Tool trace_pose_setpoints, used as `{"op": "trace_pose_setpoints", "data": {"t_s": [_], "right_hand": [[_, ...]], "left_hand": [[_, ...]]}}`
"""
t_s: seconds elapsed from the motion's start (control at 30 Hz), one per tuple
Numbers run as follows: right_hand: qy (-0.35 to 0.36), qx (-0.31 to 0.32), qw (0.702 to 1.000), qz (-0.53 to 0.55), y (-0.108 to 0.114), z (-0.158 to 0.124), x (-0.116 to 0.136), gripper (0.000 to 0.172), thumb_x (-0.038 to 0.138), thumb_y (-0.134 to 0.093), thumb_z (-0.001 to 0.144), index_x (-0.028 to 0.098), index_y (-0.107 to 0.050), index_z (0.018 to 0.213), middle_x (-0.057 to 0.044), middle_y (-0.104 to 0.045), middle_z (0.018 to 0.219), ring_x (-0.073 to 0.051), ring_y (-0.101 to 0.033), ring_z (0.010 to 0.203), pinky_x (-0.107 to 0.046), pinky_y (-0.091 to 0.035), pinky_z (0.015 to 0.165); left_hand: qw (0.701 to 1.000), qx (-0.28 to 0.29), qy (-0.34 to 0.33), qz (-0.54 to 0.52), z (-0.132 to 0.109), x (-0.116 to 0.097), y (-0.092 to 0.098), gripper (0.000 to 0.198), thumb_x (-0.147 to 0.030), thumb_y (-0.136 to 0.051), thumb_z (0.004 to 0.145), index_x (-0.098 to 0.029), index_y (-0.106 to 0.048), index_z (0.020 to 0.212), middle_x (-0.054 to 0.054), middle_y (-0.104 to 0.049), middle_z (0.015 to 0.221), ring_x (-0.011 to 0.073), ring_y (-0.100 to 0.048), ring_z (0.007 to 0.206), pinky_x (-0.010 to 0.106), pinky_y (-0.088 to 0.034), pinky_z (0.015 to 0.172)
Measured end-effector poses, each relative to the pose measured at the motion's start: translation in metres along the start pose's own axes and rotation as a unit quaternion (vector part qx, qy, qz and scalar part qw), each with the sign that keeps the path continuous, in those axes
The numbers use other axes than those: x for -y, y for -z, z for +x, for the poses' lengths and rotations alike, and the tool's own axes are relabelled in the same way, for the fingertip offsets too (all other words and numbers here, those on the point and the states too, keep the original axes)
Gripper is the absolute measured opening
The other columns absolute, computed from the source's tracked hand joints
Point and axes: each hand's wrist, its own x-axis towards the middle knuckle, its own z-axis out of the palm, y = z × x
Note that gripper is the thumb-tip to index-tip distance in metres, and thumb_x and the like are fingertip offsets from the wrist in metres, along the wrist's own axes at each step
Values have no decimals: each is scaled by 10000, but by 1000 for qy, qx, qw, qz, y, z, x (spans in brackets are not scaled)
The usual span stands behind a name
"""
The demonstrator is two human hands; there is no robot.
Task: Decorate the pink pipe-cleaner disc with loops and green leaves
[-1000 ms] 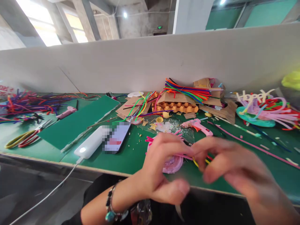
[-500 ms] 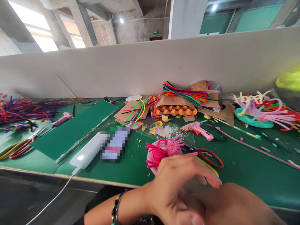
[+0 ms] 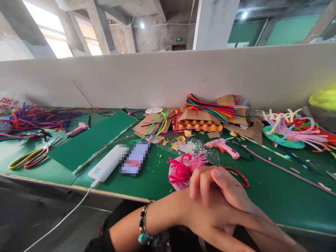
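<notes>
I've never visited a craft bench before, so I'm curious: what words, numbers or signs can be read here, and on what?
"Happy": pale letters on the craft piece at right; the second letter might be an "o".
Red characters on the plastic bag at far left: partly cut off, too unclear to quote.
Lit green sign beyond the partition: too small.
Phone screen: pixelated, unreadable.
White device display: unreadable.

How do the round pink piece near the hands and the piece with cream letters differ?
The pink piece shows mainly pinks; the lettered piece mixes cream, lilac and turquoise. The pink piece is partly hidden behind the right hand; the lettered piece lies farther right, uncovered by hands. Both rest on the green table.
</notes>
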Motion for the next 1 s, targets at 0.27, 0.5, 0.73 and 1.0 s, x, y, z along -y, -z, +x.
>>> {"op": "trace_pose_setpoints", "data": {"t_s": [0.27,0.5,0.73,1.0], "right_hand": [[48,-220,969,107,-20,-2,-6,553,368,-291,839,232,-560,375,-48,-529,379,-162,-517,425,-309,-423,459],[22,-256,964,66,-20,-3,-2,524,418,-338,848,231,-567,414,-34,-549,425,-161,-526,452,-315,-441,499],[-3,-298,949,107,10,5,-2,370,452,-449,784,215,-635,570,-29,-608,638,-150,-559,643,-268,-473,616],[-15,-300,938,173,20,5,-17,365,418,-512,771,179,-583,504,7,-474,485,-99,-442,496,-210,-400,496]], "left_hand": [[991,-39,-19,130,-5,14,-21,478,-661,-527,629,-331,-671,944,8,-612,705,209,-596,744,273,-476,642],[999,-14,-45,7,-3,12,-11,499,-663,-400,717,-246,-673,736,36,-616,649,199,-589,718,281,-483,625],[850,-119,-90,-506,-5,7,20,571,-606,-277,794,-180,-465,464,-73,-238,224,60,-239,189,193,-242,285],[695,-222,-158,-665,-2,-8,18,575,-509,-292,814,-153,-153,385,-87,-39,258,20,6,226,173,-46,276]]}}
